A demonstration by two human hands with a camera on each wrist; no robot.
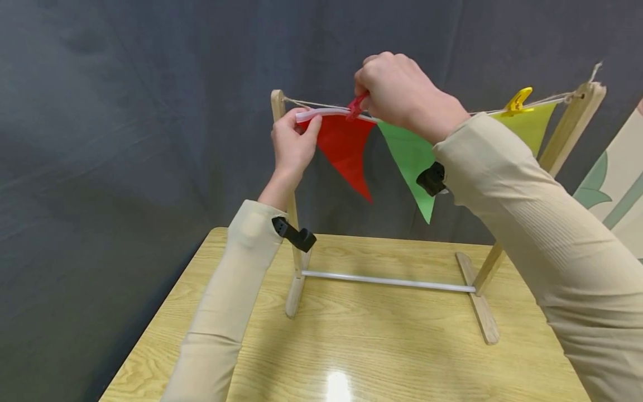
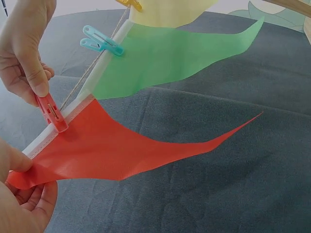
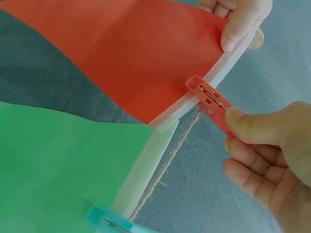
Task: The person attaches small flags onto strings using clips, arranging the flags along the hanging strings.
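A red pennant (image 1: 344, 148) with a white top band hangs along a twine (image 3: 165, 170) strung between two wooden posts. My left hand (image 1: 295, 142) pinches its left top corner between thumb and fingers. In my right hand (image 1: 402, 92) is a red clothespin (image 3: 211, 104), pinched by its handle end; its other end sits over the pennant's white band. A green pennant (image 1: 409, 162) hangs beside the red one, with a blue clothespin (image 2: 102, 41) on its band. Farther right, a yellow clothespin (image 1: 517, 103) sits on a yellow pennant (image 1: 532, 125).
The wooden stand's left post (image 1: 278, 103) and right post (image 1: 572, 128) rise from feet on a wood-grain table (image 1: 361, 335). A pale rod (image 1: 387, 281) joins them low down. Dark cloth (image 1: 125, 139) hangs behind, and a leaf-patterned panel (image 1: 618, 184) is at the right.
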